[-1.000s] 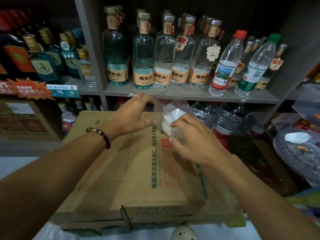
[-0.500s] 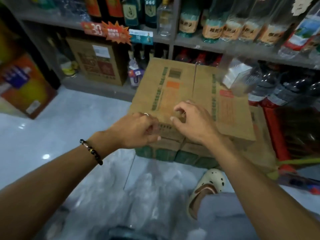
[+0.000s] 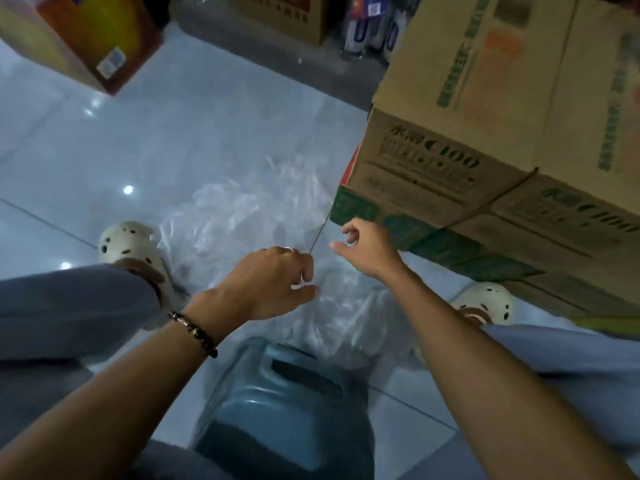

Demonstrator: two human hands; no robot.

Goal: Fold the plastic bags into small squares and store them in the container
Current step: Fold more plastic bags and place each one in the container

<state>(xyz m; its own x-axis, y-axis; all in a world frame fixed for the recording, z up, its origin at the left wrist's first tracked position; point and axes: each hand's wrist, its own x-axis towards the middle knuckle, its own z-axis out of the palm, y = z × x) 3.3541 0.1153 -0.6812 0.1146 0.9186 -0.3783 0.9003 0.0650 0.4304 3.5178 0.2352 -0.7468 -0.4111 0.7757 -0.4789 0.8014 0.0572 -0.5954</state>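
Both hands dropped from box toward plastic bags (image 3: pixel 249 216); fingers (image 3: pixel 341 233) loosely curled, empty.

Open tiled floor (image 3: pixel 145 140) from 9 to 12 o'clock, free passage there; a colourful carton (image 3: pixel 79 36) closes off the 11 o'clock corner. Stacked cardboard boxes (image 3: pixel 485 126) wall off 1 to 3 o'clock, their near corner just beside the right hand (image 3: pixel 367 251). Centre: loose clear plastic bags (image 3: pixel 249 216) cover the floor between two pale clogs (image 3: pixel 128 244); a blue water jug (image 3: pixel 287 403) blocks 6 o'clock.
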